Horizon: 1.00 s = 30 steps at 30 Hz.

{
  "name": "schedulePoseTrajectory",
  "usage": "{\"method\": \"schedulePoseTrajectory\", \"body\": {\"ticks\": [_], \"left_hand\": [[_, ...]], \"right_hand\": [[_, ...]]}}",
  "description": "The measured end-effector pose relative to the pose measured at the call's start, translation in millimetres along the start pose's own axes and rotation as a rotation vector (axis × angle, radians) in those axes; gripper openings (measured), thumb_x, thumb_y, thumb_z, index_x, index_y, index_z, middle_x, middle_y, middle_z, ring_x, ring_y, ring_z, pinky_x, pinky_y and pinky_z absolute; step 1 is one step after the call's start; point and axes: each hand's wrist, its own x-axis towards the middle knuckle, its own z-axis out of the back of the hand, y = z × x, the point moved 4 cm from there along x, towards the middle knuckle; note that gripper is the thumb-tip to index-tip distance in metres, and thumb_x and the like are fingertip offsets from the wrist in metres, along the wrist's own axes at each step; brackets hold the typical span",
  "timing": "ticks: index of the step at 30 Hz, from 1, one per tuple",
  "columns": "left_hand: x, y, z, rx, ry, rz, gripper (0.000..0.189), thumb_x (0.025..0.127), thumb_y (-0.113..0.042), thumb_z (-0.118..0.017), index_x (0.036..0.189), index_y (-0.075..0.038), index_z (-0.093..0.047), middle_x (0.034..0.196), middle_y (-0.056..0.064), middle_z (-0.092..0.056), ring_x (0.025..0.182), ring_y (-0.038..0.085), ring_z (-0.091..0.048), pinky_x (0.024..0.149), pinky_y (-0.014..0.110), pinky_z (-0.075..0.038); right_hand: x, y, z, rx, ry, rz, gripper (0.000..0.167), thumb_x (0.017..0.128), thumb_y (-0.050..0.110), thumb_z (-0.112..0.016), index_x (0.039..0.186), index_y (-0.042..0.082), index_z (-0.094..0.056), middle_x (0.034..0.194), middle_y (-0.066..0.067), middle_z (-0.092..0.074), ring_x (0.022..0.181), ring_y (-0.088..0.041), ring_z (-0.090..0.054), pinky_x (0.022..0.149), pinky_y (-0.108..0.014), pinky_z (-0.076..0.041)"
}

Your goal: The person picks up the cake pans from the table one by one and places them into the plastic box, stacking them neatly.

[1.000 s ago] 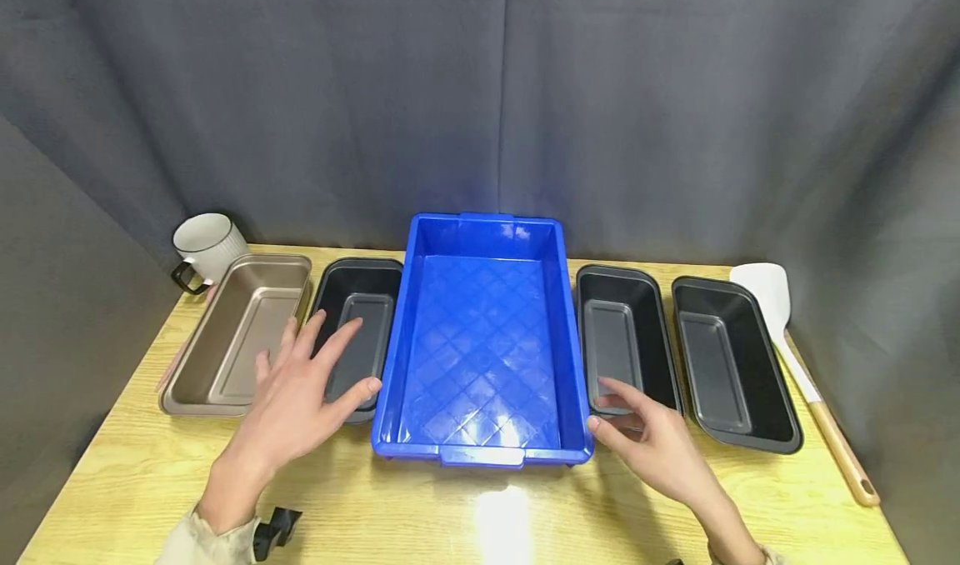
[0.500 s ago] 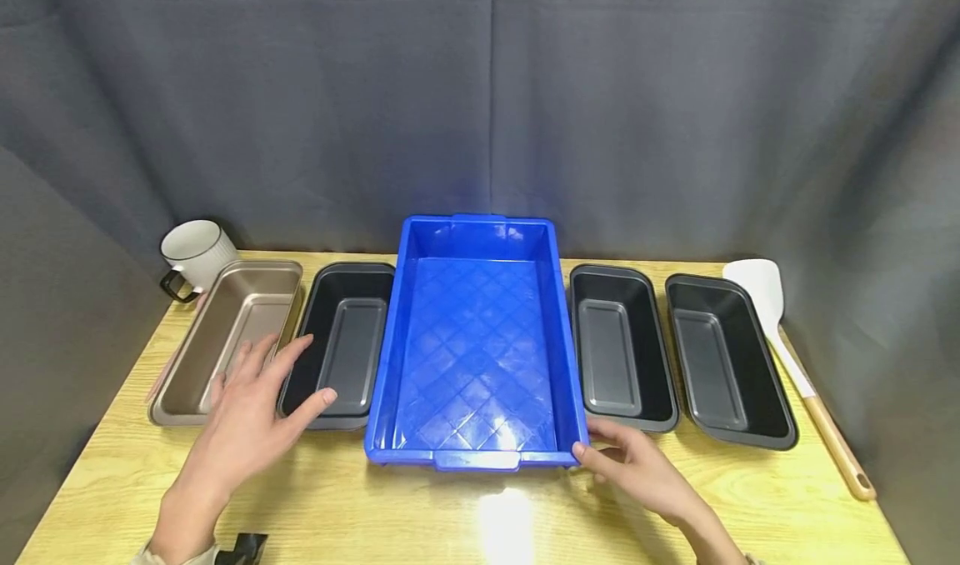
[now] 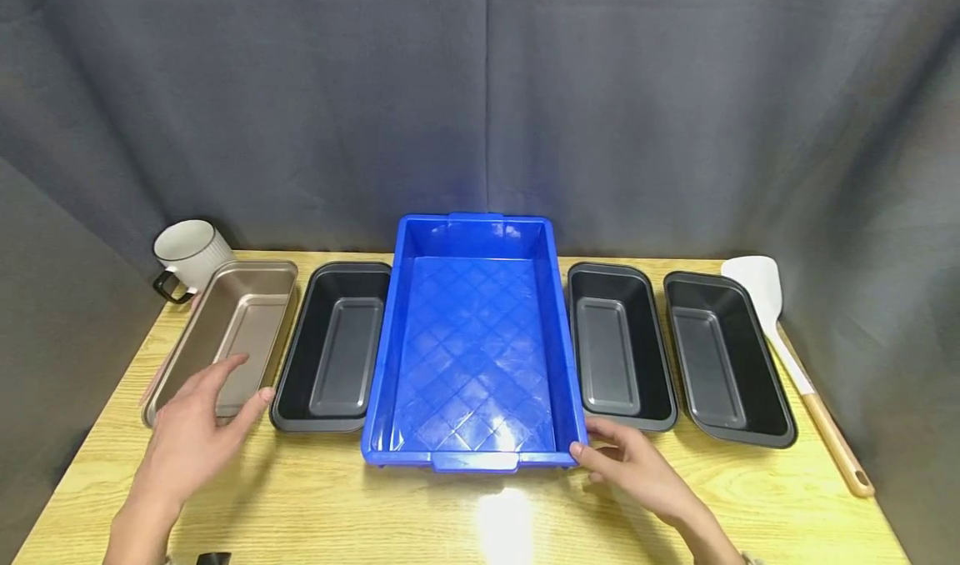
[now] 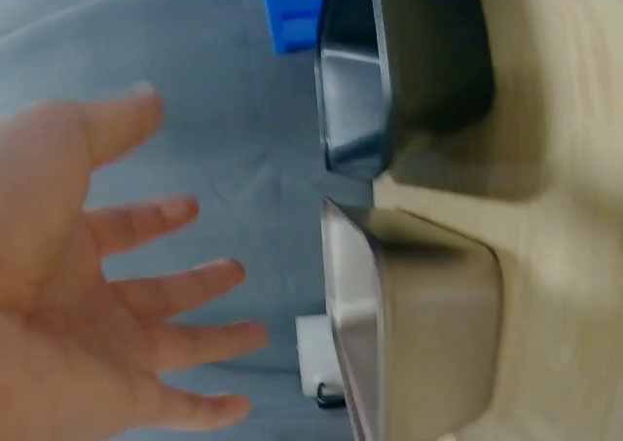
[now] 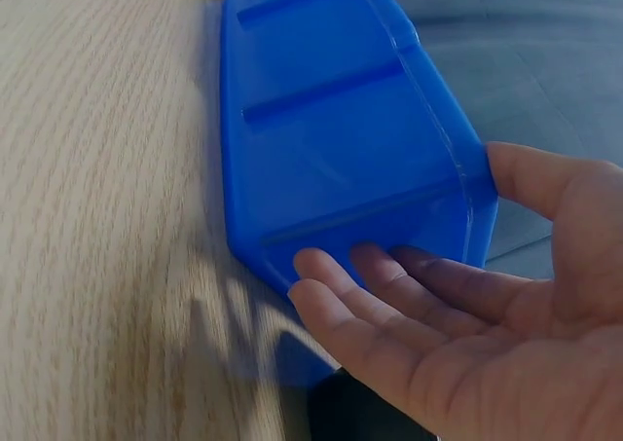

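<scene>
A shallow blue plastic bin (image 3: 472, 340) stands in the middle of the table. My right hand (image 3: 637, 473) holds its near right corner, the thumb on the rim and the fingers against the outer wall, as the right wrist view also shows. Over the near end of the gold loaf pan (image 3: 251, 323) hovers my left hand (image 3: 191, 432), holding nothing. Its fingers are spread and apart from the pan in the left wrist view. A black loaf pan (image 3: 345, 348) sits between the gold one and the bin.
Two more black loaf pans, an inner one (image 3: 611, 348) and an outer one (image 3: 720, 357), stand right of the bin. A white spatula (image 3: 787, 357) with a wooden handle lies at the right edge. Behind the gold pan is a white mug (image 3: 193, 255); a grey curtain (image 3: 480, 90) hangs behind.
My left hand has drawn back and left, from over the left black pan to the gold pan's near end. The right hand has come onto the bin's corner and stayed there.
</scene>
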Motion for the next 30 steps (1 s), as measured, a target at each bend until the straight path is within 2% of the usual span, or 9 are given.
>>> {"method": "schedulePoseTrajectory", "body": {"ticks": [3,6,10,15,18,23,30], "left_hand": [[-2.6,13.3,3.4,0.024,-0.017,0.054,0.047,0.089,-0.023,-0.067,0.126,0.002,-0.053,0.116,0.032,-0.058,0.104,0.052,-0.052,0.077,0.065,-0.039],[-5.2,27.8,6.0,0.03,-0.001,0.106,0.043,0.09,-0.02,-0.065,0.123,0.005,-0.054,0.11,0.034,-0.059,0.098,0.053,-0.055,0.074,0.063,-0.04],[-9.7,43.4,9.0,0.045,0.016,0.159,0.038,0.092,-0.023,-0.063,0.118,0.005,-0.057,0.109,0.035,-0.059,0.097,0.052,-0.055,0.074,0.062,-0.04],[-13.4,51.6,10.7,0.043,0.02,0.172,0.037,0.092,-0.023,-0.063,0.115,0.005,-0.059,0.105,0.036,-0.06,0.094,0.05,-0.057,0.071,0.059,-0.041],[-13.2,52.8,12.3,0.042,-0.005,0.156,0.033,0.091,-0.02,-0.064,0.113,0.004,-0.061,0.104,0.034,-0.062,0.093,0.05,-0.058,0.069,0.058,-0.041],[-13.9,57.3,15.5,0.041,-0.026,0.167,0.028,0.091,-0.019,-0.063,0.11,0.002,-0.064,0.102,0.031,-0.064,0.093,0.05,-0.059,0.069,0.056,-0.04],[-13.9,75.3,16.7,0.082,0.012,0.239,0.032,0.093,-0.021,-0.059,0.112,0.004,-0.062,0.107,0.034,-0.06,0.089,0.047,-0.059,0.07,0.057,-0.038]], "right_hand": [[-0.3,1,-1,0.004,0.001,0.006,0.051,0.096,0.016,-0.058,0.134,-0.016,-0.042,0.121,-0.03,-0.056,0.101,-0.03,-0.062,0.076,-0.041,-0.057],[-0.7,1,-2,0.005,-0.001,0.014,0.051,0.096,0.015,-0.058,0.133,-0.017,-0.042,0.12,-0.031,-0.056,0.098,-0.025,-0.064,0.076,-0.041,-0.057],[-1.3,-1,-3,0.05,-0.013,0.009,0.051,0.096,0.013,-0.059,0.133,-0.017,-0.041,0.119,-0.03,-0.056,0.098,-0.021,-0.063,0.076,-0.041,-0.057],[-0.6,-4,-7,0.154,-0.035,-0.017,0.054,0.096,0.013,-0.058,0.136,-0.016,-0.036,0.122,-0.029,-0.052,0.1,-0.019,-0.062,0.08,-0.042,-0.057],[-0.2,-5,-9,0.191,-0.039,-0.019,0.054,0.096,0.012,-0.058,0.136,-0.016,-0.035,0.124,-0.03,-0.05,0.101,-0.019,-0.062,0.083,-0.042,-0.056],[0.0,-5,-9,0.2,-0.038,-0.016,0.054,0.096,0.012,-0.058,0.136,-0.016,-0.035,0.124,-0.03,-0.05,0.1,-0.02,-0.062,0.083,-0.042,-0.056],[-0.2,-5,-9,0.188,-0.035,0.001,0.054,0.096,0.01,-0.058,0.136,-0.017,-0.034,0.123,-0.032,-0.049,0.099,-0.02,-0.063,0.081,-0.044,-0.056]]}}
